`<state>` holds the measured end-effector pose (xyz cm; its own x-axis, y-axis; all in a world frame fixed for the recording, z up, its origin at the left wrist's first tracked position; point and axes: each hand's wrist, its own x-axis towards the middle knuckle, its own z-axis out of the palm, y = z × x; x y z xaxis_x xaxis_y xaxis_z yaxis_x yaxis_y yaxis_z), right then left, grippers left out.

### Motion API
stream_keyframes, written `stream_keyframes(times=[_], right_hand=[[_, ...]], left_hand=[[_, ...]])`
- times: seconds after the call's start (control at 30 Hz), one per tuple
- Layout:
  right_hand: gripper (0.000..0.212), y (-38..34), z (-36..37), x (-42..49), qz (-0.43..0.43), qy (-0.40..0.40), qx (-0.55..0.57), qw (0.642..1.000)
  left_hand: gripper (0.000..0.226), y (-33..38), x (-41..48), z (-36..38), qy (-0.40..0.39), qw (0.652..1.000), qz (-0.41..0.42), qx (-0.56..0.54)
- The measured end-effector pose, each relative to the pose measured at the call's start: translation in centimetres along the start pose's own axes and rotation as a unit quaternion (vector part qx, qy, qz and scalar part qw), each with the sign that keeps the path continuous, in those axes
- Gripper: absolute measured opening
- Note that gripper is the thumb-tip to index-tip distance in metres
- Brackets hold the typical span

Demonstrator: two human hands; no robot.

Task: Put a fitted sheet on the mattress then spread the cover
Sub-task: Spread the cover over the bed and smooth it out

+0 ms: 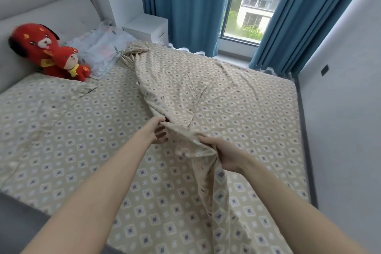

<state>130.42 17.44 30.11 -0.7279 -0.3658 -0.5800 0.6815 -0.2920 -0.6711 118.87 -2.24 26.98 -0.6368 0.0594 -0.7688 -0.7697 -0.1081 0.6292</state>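
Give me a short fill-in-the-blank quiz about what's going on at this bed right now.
The left hand and right hand both hold the bunched ____.
The two plush dogs beside the pillow are ____.
The curtains by the window are ____.
Missing: cover; red; blue.
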Motion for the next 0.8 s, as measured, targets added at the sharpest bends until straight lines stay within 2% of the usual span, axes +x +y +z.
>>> stream_keyframes(times=[0.03,0.1,0.2,0.27,0.33,0.4,0.5,0.57,0.6,0.67,0.77,0.8], right_hand=[[0.028,0.0,-0.4,0.3,-0.018,0.024,0.042,0.999],[0.03,0.2,-1.5,1.6,-0.057,0.124,0.087,0.987],[0.03,-0.1,-2.3,3.9,-0.075,0.335,-0.037,0.938],[0.029,-0.6,-1.7,4.9,-0.079,0.397,-0.117,0.907],[0.028,-1.2,-0.6,5.1,-0.097,0.399,-0.161,0.897],[0.029,-1.5,0.5,4.5,-0.124,0.363,-0.217,0.898],[0.029,-1.6,1.9,2.3,-0.16,0.214,-0.289,0.92],[0.02,-1.7,2.4,0.9,-0.148,0.123,-0.36,0.913],[0.02,-1.6,2.5,0.7,-0.148,0.109,-0.383,0.905],[0.025,-1.5,2.5,0.4,-0.175,0.14,-0.386,0.895],[0.023,-1.9,2.2,-0.3,-0.223,0.193,-0.31,0.904],[0.032,-2.1,2.1,-0.6,-0.232,0.188,-0.312,0.902]], left_hand=[[0.007,0.4,-0.1,-0.2,0.007,0.999,0.03,0.009],[0.008,1.4,-0.8,-0.4,0.015,0.993,0.103,0.063],[0.006,3.9,-2.5,0.0,-0.025,0.964,0.206,0.165],[0.008,5.6,-3.6,0.3,-0.051,0.941,0.254,0.218],[0.01,6.7,-4.5,0.3,-0.051,0.932,0.281,0.224],[0.007,7.0,-5.1,0.2,-0.039,0.941,0.284,0.18],[0.014,6.7,-5.0,-0.2,-0.028,0.957,0.258,0.126],[0.015,6.3,-4.8,-0.1,-0.03,0.967,0.235,0.097],[0.016,6.1,-4.9,0.1,-0.033,0.971,0.222,0.078],[0.02,5.6,-5.1,0.5,-0.045,0.98,0.192,0.032],[0.015,4.9,-5.1,0.4,-0.086,0.985,0.147,-0.023],[0.012,4.6,-4.9,0.2,-0.091,0.987,0.132,-0.033]])
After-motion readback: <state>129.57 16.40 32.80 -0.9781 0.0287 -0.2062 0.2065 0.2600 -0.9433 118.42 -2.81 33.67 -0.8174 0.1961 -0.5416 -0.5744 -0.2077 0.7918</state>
